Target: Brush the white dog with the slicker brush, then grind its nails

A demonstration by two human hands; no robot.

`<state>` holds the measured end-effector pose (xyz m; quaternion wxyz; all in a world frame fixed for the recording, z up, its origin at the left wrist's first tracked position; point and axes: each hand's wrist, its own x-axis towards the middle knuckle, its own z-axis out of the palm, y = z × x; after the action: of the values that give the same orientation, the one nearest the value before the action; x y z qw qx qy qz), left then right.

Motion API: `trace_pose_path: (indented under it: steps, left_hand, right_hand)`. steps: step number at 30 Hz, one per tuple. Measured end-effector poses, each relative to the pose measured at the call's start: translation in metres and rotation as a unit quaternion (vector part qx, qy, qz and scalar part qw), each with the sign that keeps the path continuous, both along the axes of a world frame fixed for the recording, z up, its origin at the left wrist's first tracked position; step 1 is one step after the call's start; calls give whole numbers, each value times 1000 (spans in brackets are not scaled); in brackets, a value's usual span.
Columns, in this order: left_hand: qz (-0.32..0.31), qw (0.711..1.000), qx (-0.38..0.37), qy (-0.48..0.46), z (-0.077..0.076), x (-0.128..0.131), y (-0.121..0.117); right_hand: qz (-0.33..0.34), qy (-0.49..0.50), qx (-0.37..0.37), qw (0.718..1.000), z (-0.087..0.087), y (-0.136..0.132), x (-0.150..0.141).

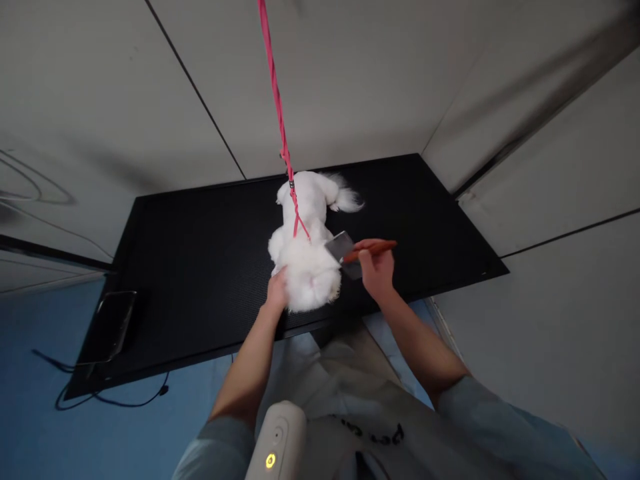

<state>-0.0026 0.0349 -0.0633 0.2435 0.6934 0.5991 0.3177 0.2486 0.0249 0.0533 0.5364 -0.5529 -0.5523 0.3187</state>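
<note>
brush is pinched in right grip, pointed left at white dog, stretched lengthwise away on counter; left grip is set against dog's near end, finger closure can't be told

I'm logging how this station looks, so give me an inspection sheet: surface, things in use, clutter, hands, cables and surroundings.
Surface: black rectangular textured table.
Job's things: white fluffy dog; orange-handled brush with a flat metal head, close to the dog's head; twisted pink cord from above, reaching the dog's neck area.
Clutter: dark flat rectangular object, possibly a phone, at the table's left end.
Hands: left hand against the dog's head; right hand gripping the brush's handle.
Cables: thin black cable below the table's left end; pale cable by the wall at left.
Surroundings: grey panelled walls; rounded white device with a yellow light, before the person.
</note>
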Motion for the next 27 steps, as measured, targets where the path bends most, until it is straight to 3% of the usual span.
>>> trace_pose_path:
  steps: [2,3,4,7,9,11,12,14,15,17,19,21,24,27]
  left_hand:
    - [-15,999,-7,35,7,-6,0]
    - [-21,998,-16,60,12,-8,-1]
    - [-27,995,-29,90,17,-9,-1]
    - [-40,979,-75,186,33,-10,-2]
    - [-50,969,-90,226,42,-10,-3]
    - [-63,963,-100,243,49,-8,-4]
    - [-70,961,-101,247,53,-7,-4]
    - [-87,958,-97,256,62,-4,-4]
    - [-95,957,-88,261,69,-1,-3]
    - [-88,961,-37,261,85,11,-1]
    - [-59,968,53,240,101,31,3]
    - [-86,964,127,216,111,58,7]
    - [-175,943,123,255,108,97,9]
    - [-193,930,106,295,93,113,6]
  right_hand:
    - [105,-12,-56,993,-3,4,-3]
    - [122,-11,-85,989,-5,7,-4]
    - [96,3,-95,991,-8,11,-4]
    - [-73,84,-36,993,-18,23,-2]
    - [-41,120,-33,991,-26,27,-2]
    - [21,146,-87,985,-33,29,-1]
    - [12,163,-109,980,-35,29,-1]
    - [-71,198,-102,972,-39,29,1]
    - [-105,210,-83,968,-41,29,2]
    - [-86,224,-70,968,-44,29,4]
    - [-38,245,-120,961,-47,30,7]
    - [-89,274,-157,945,-52,34,14]
    - [-206,295,-109,927,-62,38,29]
    - [-171,261,-118,943,-70,35,43]
